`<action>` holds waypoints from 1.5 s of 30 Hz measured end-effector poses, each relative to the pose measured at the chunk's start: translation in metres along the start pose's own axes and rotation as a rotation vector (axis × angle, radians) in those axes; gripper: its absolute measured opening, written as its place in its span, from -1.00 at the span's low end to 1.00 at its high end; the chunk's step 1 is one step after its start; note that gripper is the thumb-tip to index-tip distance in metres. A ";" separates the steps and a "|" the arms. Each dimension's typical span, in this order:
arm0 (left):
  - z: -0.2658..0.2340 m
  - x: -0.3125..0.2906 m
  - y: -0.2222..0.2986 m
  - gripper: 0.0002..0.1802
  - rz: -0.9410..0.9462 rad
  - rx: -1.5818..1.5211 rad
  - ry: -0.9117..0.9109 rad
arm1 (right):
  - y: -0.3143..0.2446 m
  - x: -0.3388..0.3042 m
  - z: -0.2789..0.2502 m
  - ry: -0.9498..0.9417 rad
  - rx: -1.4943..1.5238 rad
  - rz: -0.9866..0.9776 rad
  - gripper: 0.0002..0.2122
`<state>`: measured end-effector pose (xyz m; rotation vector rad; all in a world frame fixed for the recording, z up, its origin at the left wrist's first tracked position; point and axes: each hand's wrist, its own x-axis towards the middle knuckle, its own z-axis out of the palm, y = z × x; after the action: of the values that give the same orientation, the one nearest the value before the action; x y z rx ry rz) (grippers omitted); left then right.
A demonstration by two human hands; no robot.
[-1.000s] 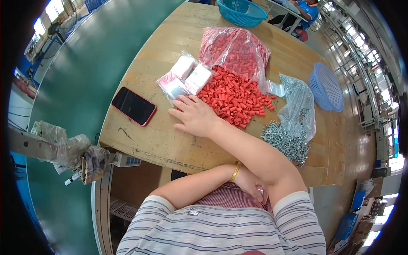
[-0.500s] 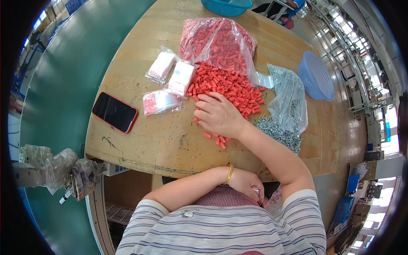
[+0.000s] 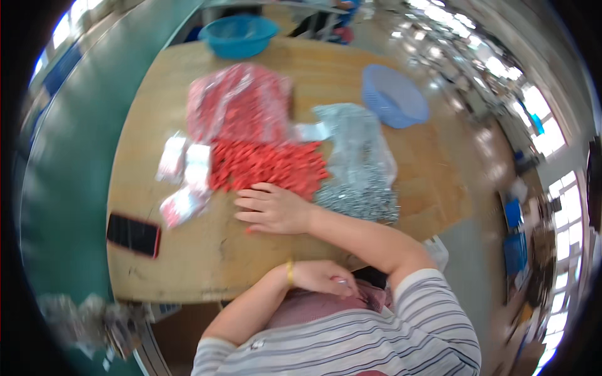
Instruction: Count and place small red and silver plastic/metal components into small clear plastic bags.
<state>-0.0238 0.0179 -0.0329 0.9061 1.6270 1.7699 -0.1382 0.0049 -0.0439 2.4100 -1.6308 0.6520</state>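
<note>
I've got the right hand (image 3: pixel 273 210) palm down at the near edge of the heap of small red plastic tubes (image 3: pixel 266 164), fingers loosely spread. The left hand (image 3: pixel 323 277) is closer to the body than the heap, fingers curled, can't tell from here if they're gripping anything. Silvery metal screws (image 3: pixel 357 202) sit right of the heap, same tan wooden counter (image 3: pixel 188 257).

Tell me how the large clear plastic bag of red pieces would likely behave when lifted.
The large clear plastic bag would probably sag and change shape, since its film looks thin and wrinkled. Small red tubular pieces lie loose at its near edge, so tilting it that way could spill more. Glossy highlights suggest the film may be somewhat slippery.
</note>
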 end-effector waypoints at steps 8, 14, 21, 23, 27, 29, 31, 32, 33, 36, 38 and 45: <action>-0.012 -0.026 -0.019 -0.76 0.046 -0.609 0.685 | 0.001 -0.031 -0.030 0.483 0.175 0.434 -0.84; -0.021 -0.008 -0.009 -0.71 0.247 -0.532 1.322 | -0.070 -0.094 -0.052 0.691 0.531 1.055 -0.88; -0.012 0.002 -0.015 -0.73 0.114 -0.194 1.004 | -0.096 -0.113 -0.039 0.711 0.531 0.929 -0.91; -0.008 0.014 -0.009 -0.76 0.111 -0.152 1.117 | -0.096 -0.115 -0.039 0.825 0.840 0.991 -0.92; -0.008 0.015 -0.008 -0.84 0.041 -0.276 1.214 | -0.090 -0.122 -0.024 0.900 0.788 1.065 -0.89; -0.011 0.008 -0.017 -0.87 0.032 -0.295 1.252 | -0.093 -0.121 -0.023 0.941 0.807 1.042 -0.88; -0.010 -0.002 -0.022 -0.90 0.016 -0.215 1.226 | -0.093 -0.123 -0.022 0.922 0.813 1.095 -0.89; -0.005 -0.006 -0.017 -0.88 -0.016 -0.258 1.241 | -0.096 -0.118 -0.026 0.910 0.826 1.096 -0.89; -0.005 -0.004 -0.017 -0.88 -0.021 -0.265 1.259 | -0.098 -0.115 -0.033 0.929 0.907 1.071 -0.89; -0.005 -0.002 -0.013 -0.90 -0.071 -0.213 1.225 | -0.093 -0.122 -0.036 0.747 0.798 1.024 -0.89; -0.010 0.002 -0.011 -0.88 -0.006 -0.278 1.167 | -0.095 -0.124 -0.040 0.839 0.822 1.170 -0.90; -0.009 0.004 -0.014 -0.82 -0.037 -0.395 1.202 | -0.094 -0.123 -0.035 1.023 1.006 1.156 -0.91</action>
<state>-0.0336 0.0169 -0.0470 -0.5192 1.7155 2.6767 -0.1003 0.1586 -0.0563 0.5407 -2.1284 2.7030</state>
